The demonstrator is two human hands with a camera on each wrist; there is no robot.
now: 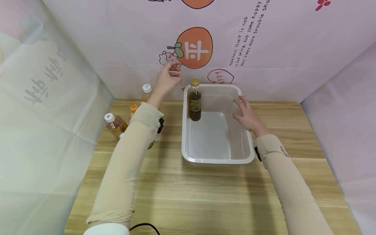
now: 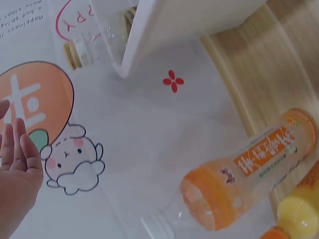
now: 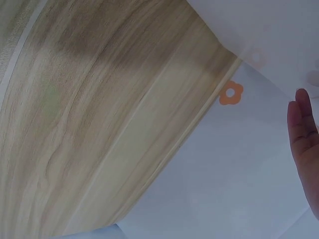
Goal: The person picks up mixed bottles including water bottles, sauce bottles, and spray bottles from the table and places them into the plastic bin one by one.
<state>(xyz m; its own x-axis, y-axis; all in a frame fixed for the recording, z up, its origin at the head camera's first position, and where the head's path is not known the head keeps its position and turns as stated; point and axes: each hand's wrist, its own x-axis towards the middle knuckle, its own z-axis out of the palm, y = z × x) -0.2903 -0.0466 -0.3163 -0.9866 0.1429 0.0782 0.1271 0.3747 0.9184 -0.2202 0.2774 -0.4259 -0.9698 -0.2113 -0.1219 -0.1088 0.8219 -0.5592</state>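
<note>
A glass bottle (image 1: 195, 101) with a gold cap and dark contents stands in the far left corner of the white plastic basin (image 1: 217, 161). In the left wrist view the bottle's gold cap (image 2: 73, 55) shows past the basin rim (image 2: 130, 55). My left hand (image 1: 169, 78) is raised left of that cap, apart from it, fingers loosely bent around nothing. Over the basin's right side hovers my right hand (image 1: 248, 116), its fingers spread and holding nothing; whether it touches the rim cannot be told. Part of the right hand (image 3: 305, 149) appears at the right wrist view's edge.
Left of the basin, partly behind my left arm, stand several bottles: a white-capped amber one (image 1: 115, 124), an orange-capped one (image 1: 133, 108) and another white-capped one (image 1: 146, 91). Printed cloth (image 1: 132, 45) hangs behind and beside the wooden table (image 1: 188, 195). A black cable (image 1: 145, 224) lies at the front.
</note>
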